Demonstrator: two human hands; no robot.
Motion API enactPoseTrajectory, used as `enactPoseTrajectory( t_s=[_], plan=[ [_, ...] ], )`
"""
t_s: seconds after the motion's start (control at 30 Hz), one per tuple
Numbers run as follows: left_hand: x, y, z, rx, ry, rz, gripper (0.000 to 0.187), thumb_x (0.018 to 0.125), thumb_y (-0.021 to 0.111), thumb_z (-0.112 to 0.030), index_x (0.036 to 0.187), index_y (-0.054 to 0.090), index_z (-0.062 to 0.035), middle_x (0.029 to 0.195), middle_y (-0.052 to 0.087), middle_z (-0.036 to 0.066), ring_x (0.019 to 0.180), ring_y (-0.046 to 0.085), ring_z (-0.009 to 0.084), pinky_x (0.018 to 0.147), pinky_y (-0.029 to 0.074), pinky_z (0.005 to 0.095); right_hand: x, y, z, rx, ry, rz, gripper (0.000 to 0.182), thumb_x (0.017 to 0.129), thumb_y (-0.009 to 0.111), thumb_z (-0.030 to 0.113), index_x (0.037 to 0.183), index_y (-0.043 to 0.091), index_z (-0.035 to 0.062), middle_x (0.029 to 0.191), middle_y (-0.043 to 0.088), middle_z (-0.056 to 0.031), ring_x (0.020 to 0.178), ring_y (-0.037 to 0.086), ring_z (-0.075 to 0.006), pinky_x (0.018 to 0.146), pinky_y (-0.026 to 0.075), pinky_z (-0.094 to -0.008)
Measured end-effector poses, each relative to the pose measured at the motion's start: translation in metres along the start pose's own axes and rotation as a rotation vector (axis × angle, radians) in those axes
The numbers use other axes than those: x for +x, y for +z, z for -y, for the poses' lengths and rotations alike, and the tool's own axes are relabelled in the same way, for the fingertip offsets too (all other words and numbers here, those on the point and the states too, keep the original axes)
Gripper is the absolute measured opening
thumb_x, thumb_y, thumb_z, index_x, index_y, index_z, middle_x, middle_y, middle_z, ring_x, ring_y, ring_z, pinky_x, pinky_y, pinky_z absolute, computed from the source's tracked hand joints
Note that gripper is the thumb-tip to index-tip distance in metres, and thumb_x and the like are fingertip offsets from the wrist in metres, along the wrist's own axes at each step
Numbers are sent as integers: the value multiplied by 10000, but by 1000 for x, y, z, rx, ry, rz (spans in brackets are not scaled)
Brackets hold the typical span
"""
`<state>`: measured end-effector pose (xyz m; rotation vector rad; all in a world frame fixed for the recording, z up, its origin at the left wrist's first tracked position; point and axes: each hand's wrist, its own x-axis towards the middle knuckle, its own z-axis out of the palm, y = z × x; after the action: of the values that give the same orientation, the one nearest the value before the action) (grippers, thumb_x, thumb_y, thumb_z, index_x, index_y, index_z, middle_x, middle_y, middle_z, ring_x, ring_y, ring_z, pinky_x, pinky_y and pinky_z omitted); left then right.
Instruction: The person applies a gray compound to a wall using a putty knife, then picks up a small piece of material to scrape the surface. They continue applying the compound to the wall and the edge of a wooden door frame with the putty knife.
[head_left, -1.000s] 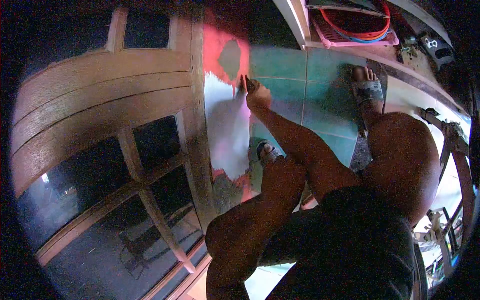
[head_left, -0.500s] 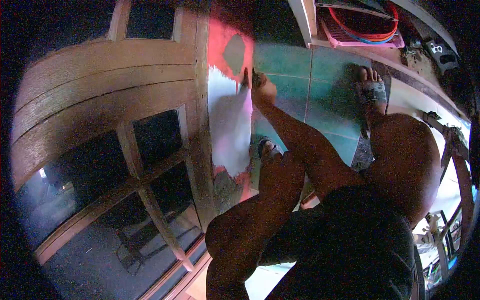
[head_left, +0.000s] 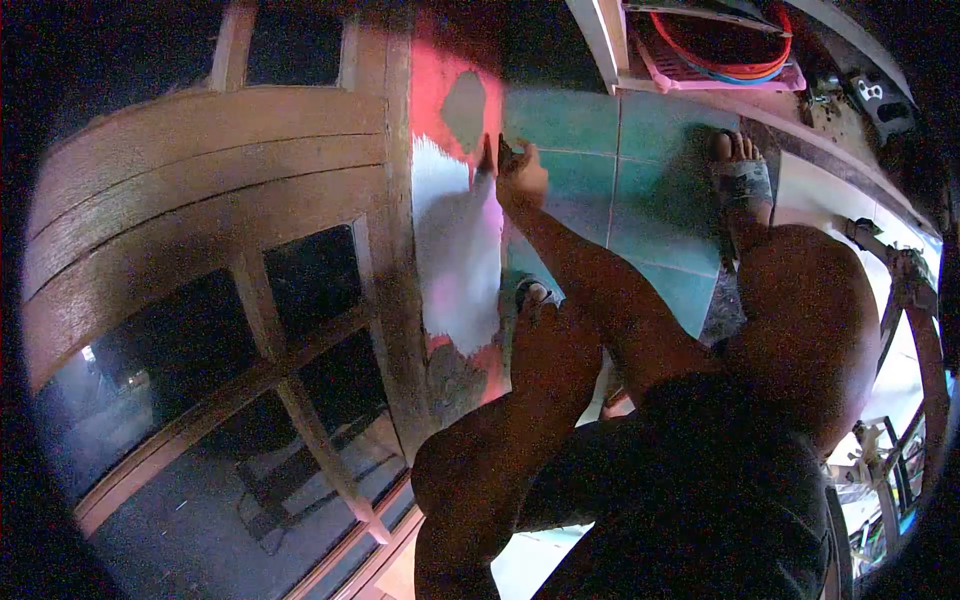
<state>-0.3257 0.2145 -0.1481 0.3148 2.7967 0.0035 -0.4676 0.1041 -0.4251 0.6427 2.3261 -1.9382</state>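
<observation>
My right hand (head_left: 522, 180) reaches forward between my legs to a low strip of wall. Its fingers are closed around a thin dark tool (head_left: 503, 153), seen edge-on. I cannot make out whether it is a brush or a scraper. The tool is at or close to the wall's edge, and its dark shadow falls on the wall. A ragged-edged white area (head_left: 460, 265) covers much of the strip. Above it is red paint (head_left: 430, 90) with a grey patch (head_left: 464, 108). My left hand is not in view.
A brown wooden door (head_left: 200, 150) with dark glass panes stands on the left. Green tiles (head_left: 570, 120) lie right of the wall strip. My feet are on either side of my arm. A pink rack (head_left: 700, 78) with a red ring (head_left: 740, 70) sits at the upper right.
The whole view has shifted very slightly. My right hand stays at nearly the same spot on the wall, its wrist turned a little, with the dark tool still held.
</observation>
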Motion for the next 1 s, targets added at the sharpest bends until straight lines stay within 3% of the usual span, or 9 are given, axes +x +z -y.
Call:
enactPoseTrajectory(
  t_s=[0.07, 0.2, 0.3, 0.4, 0.47, 0.6, 0.73, 0.8, 1.0],
  plan=[
    [7, -11, 0, -9, -48, 196, 162, 820, 643, -108, 933, 734, -36, 854, 691, 147, 934, 686, 333, 1081, 393, 499, 2, 7, 18, -100, 52, 6, 383, 910, 650, 333, 1218, 559, 124, 786, 712, -168, 734, 682, -416, 627, 512, -526],
    [8, -16, 1, -69, -46, 255, 169, 811, 664, -145, 918, 740, -37, 900, 691, 143, 974, 675, 309, 1065, 408, 483, -5, 4, 32, -174, 20, 150, 380, 906, 667, 278, 1229, 553, 114, 779, 709, -161, 748, 676, -416, 641, 519, -506],
    [7, -13, 2, -61, -83, 325, 193, 813, 674, -182, 921, 739, -36, 951, 694, 141, 1020, 657, 306, 1029, 441, 471, 1, -17, 25, 83, -41, 230, 376, 896, 675, 290, 1196, 555, 98, 767, 706, -150, 740, 678, -414, 671, 522, -497],
    [2, -3, 4, 53, -31, 285, 198, 817, 678, -192, 930, 737, -41, 966, 691, 142, 1031, 647, 327, 966, 481, 467, 6, -39, 24, 92, 63, 133, 374, 879, 684, 310, 1140, 550, 78, 815, 708, -162, 779, 692, -392, 693, 525, -473],
    [5, -2, 5, 92, 39, 341, 196, 829, 670, -195, 933, 734, -42, 995, 684, 153, 1042, 639, 349, 923, 504, 471, 17, -41, 11, -37, 281, -110, 371, 859, 697, 310, 1096, 543, 70, 889, 705, -184, 831, 698, -367, 718, 527, -439],
    [5, 12, 8, 63, 45, 404, 187, 843, 651, -179, 938, 734, -41, 1013, 681, 156, 1042, 637, 359, 925, 501, 490, 29, -43, -22, 17, 256, -79, 297, 848, 703, 282, 1003, 577, 61, 931, 711, -149, 893, 700, -357, 777, 529, -432],
    [6, 23, 4, 57, 47, 408, 188, 856, 635, -179, 943, 735, -46, 998, 687, 158, 1033, 647, 354, 999, 450, 520, 35, -50, -24, -53, 159, 11, 303, 860, 690, 312, 980, 584, 55, 947, 720, -137, 915, 703, -348, 786, 533, -418],
    [8, 25, 1, 93, 59, 398, 192, 858, 634, -189, 942, 737, -51, 992, 691, 159, 1028, 652, 345, 1030, 424, 532, 32, -50, -12, -95, 304, 141, 352, 866, 688, 354, 1028, 602, 53, 961, 725, -160, 934, 705, -342, 796, 533, -427],
    [17, 11, -2, -6, 88, 606, 182, 836, 660, -229, 924, 751, -99, 955, 710, 145, 1001, 673, 294, 1123, 263, 624, 16, -22, 16, 44, 271, -78, 340, 856, 695, 366, 1011, 672, 65, 899, 718, -217, 920, 690, -416, 783, 533, -478]
  ],
)
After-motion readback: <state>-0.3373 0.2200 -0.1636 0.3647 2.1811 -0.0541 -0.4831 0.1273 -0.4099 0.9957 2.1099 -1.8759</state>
